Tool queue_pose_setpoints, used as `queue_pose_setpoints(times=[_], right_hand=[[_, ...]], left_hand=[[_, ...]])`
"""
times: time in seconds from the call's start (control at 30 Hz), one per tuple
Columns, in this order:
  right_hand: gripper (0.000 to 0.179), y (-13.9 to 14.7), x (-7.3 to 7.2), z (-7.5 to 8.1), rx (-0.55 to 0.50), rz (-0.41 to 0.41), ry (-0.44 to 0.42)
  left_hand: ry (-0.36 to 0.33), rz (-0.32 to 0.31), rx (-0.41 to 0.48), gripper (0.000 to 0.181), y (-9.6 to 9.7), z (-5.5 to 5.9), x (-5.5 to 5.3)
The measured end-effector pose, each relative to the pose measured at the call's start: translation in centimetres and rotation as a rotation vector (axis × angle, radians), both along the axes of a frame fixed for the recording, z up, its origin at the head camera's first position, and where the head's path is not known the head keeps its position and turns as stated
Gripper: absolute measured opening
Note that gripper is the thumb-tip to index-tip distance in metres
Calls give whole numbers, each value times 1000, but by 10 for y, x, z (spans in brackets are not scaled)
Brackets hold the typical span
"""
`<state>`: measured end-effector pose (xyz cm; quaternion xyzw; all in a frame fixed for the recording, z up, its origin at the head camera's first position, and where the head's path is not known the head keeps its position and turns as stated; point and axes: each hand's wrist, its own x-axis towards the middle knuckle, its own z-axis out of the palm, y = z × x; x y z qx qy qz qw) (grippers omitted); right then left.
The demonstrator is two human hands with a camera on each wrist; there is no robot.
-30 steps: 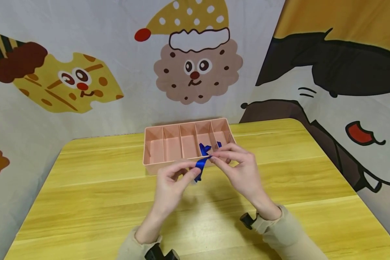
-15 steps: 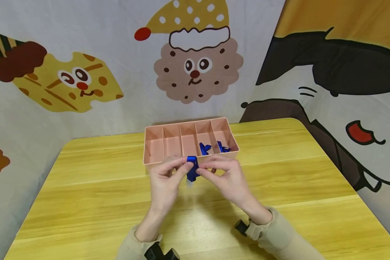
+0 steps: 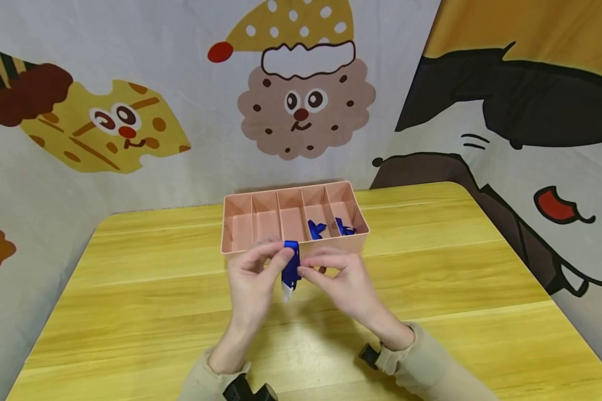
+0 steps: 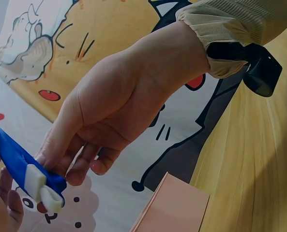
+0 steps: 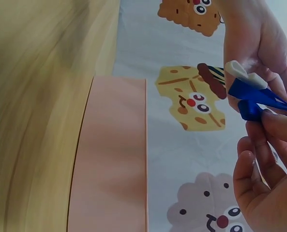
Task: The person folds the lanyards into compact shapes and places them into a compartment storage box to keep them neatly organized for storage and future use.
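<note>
A folded blue satin ribbon (image 3: 290, 268) hangs between both hands, in front of a pink divided box. White looped strips (image 4: 35, 183) stick out at its lower end. My left hand (image 3: 253, 281) pinches the ribbon's upper part between thumb and forefinger. At its right edge my right hand (image 3: 343, 281) pinches the ribbon with thumb and fingertips. In the right wrist view, a rolled part of the blue ribbon (image 5: 250, 110) lies at the right fingertips. Inside the pink box (image 3: 231, 257), blue ribbon pieces (image 3: 316, 229) lie in the two rightmost compartments.
The box stands at the back of a yellow wood-grain table (image 3: 145, 312), close to a cartoon-printed cloth (image 3: 195, 184). Its left compartments show bare floors. A black wrist camera (image 3: 251, 390) sits on the left sleeve, another camera (image 3: 369, 356) on the right.
Both hands have moved left and slightly down with the ribbon, uncovering the box's right compartments. The ribbon, slanted earlier, now hangs upright with more of its white end showing.
</note>
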<state>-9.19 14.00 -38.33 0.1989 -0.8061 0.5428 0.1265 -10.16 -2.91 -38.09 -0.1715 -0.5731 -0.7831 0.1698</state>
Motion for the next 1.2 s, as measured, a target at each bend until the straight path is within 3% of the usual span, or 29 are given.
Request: queue_pose_setpoints(times=[0.1, 0.2, 0.3, 0.4, 0.5, 0.6, 0.87, 0.93, 1.03, 1.2], right_hand=[[5, -1, 0, -1, -3, 6, 12], [4, 0, -3, -2, -12, -3, 26], [5, 6, -8, -3, -18, -38, 42], [6, 14, -15, -2, -23, -93, 66], [8, 25, -20, 0, -39, -157, 72], [9, 34, -23, 6, -58, -230, 78], [9, 47, -23, 19, -54, -349, 237], [10, 49, -23, 20, -45, -356, 252], [10, 50, -23, 21, -37, -357, 238], [9, 44, -21, 15, -12, -311, 177]], left_hand=[[-24, 24, -2, 43, 0, 2, 1], [-108, 10, -16, 43, -1, 5, 2], [-201, -64, -44, 28, -2, 8, 3], [-221, -161, -117, 10, -3, 9, 4], [-182, -251, -216, 21, -3, 9, 4], [-167, -325, -296, 19, -4, 8, 4], [-333, -440, -454, 19, -2, 6, 0], [-343, -451, -476, 20, -2, 6, 0], [-299, -446, -468, 19, -2, 6, 0], [-175, -342, -321, 21, -6, 6, 0]])
